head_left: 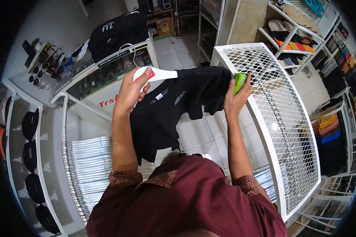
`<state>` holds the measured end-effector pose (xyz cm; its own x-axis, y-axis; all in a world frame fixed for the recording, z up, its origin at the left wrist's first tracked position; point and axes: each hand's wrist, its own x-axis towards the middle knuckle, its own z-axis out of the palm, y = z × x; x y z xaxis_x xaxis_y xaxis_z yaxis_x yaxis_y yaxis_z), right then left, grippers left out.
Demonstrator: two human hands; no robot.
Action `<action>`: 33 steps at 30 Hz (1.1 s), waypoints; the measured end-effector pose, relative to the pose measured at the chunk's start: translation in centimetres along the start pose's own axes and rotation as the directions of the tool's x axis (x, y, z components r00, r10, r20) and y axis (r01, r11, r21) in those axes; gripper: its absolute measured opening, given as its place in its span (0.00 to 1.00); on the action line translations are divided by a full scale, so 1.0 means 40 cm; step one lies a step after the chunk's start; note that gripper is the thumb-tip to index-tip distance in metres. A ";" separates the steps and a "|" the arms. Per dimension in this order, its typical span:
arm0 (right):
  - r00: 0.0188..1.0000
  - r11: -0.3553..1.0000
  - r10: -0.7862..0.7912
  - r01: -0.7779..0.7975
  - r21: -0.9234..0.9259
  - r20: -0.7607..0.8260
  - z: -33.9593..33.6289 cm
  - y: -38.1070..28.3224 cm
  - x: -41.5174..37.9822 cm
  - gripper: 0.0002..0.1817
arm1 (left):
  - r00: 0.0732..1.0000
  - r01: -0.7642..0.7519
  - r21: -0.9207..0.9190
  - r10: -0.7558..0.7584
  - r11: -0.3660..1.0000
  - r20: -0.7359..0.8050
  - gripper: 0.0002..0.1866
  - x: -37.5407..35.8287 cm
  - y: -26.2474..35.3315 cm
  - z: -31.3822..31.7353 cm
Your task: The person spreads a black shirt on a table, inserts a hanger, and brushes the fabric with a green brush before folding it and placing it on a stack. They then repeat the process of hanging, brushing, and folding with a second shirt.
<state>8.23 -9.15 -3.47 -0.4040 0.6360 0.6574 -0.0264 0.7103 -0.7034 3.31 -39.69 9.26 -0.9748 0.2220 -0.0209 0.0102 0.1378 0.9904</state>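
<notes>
My left hand (128, 94) is closed around one end of a white clothes hanger (164, 74), thumb over a red mark on it. The hanger's metal hook (133, 53) points up and away. From the hanger a black T-shirt (158, 114) hangs down, with a small white tag and faint print on its front. My right hand (237, 100) is closed around a small bright green object (240, 82) with a pale patch, whose kind I cannot tell. The right fingers are right at the shirt's far edge, beside the white mesh rack.
A white mesh-topped rack (283, 98) stands close on my right. Black folded shirts (116, 33) lie on a glass display case (126, 63) ahead. Stacked plastic-wrapped packets (91, 166) lie at left, near wall shelves with black caps (29, 156). Tiled floor (197, 132) shows below.
</notes>
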 end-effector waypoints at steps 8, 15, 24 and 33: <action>0.835 0.850 -0.525 0.505 0.149 0.164 0.014 -0.167 -0.076 0.44 | 0.994 -0.038 0.034 0.035 0.999 0.100 0.17 -0.004 0.011 0.074; 0.995 0.998 0.002 -0.009 -0.068 -0.101 -0.033 0.061 -0.023 0.39 | 0.996 -0.070 0.019 0.069 0.997 0.048 0.15 0.017 0.028 0.003; 0.907 0.909 -0.416 0.416 0.017 0.065 -0.020 -0.129 -0.068 0.45 | 0.963 -0.107 0.056 0.089 0.993 0.255 0.15 0.060 0.026 0.068; 0.968 0.969 -0.234 0.224 -0.107 -0.089 -0.067 -0.115 -0.040 0.39 | 0.973 -0.098 -0.010 0.098 0.995 0.208 0.15 0.082 -0.011 0.027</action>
<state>11.46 -12.63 -0.54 -0.3040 0.4764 0.8250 -0.0184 0.8629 -0.5050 0.35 -37.98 8.59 -0.9015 0.4300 0.0480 0.1029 0.1054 0.9891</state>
